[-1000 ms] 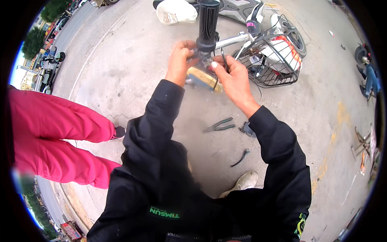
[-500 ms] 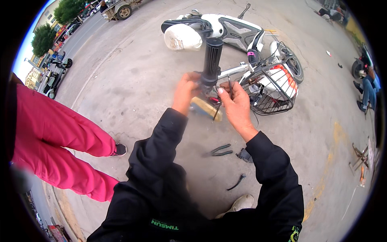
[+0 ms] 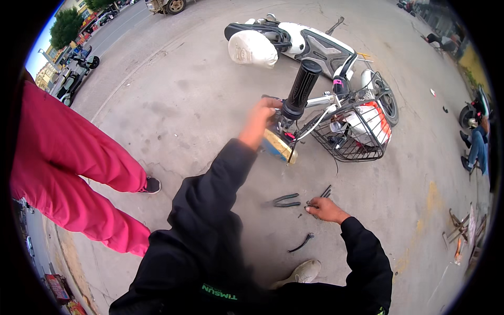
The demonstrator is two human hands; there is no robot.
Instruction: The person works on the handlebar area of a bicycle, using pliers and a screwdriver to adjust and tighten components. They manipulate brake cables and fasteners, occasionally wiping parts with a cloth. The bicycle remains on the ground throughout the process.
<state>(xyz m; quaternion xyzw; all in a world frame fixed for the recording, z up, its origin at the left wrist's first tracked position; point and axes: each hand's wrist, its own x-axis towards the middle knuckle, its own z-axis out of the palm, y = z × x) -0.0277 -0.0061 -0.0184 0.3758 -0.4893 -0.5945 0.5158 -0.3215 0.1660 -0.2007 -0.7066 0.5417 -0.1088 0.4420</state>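
Note:
A white scooter [image 3: 300, 39] lies on its side on the concrete, with its handlebar toward me. My left hand [image 3: 257, 122] is closed around the handlebar, just below the upright black rubber grip [image 3: 304, 86]; some of its fingers are hidden behind it. A yellow and blue block [image 3: 278, 146] sits beneath that hand. Down on the ground, my right hand [image 3: 327, 210] has its fingers pinched together over a small dark item that it mostly covers. Thin dark rods [image 3: 326, 191] stick out just beyond its knuckles. Left of them lie dark-handled pliers [image 3: 287, 200].
A black wire basket [image 3: 350, 153] with bags in it is at the scooter's front. A short black piece [image 3: 301, 243] lies near my shoe [image 3: 306, 272]. Someone in pink trousers [image 3: 79, 157] stands close on the left. Another person [image 3: 476, 144] sits at the far right.
My right hand has left the handlebar and come down to the dark item on the ground. My left hand still holds near the grip. The view has shifted slightly.

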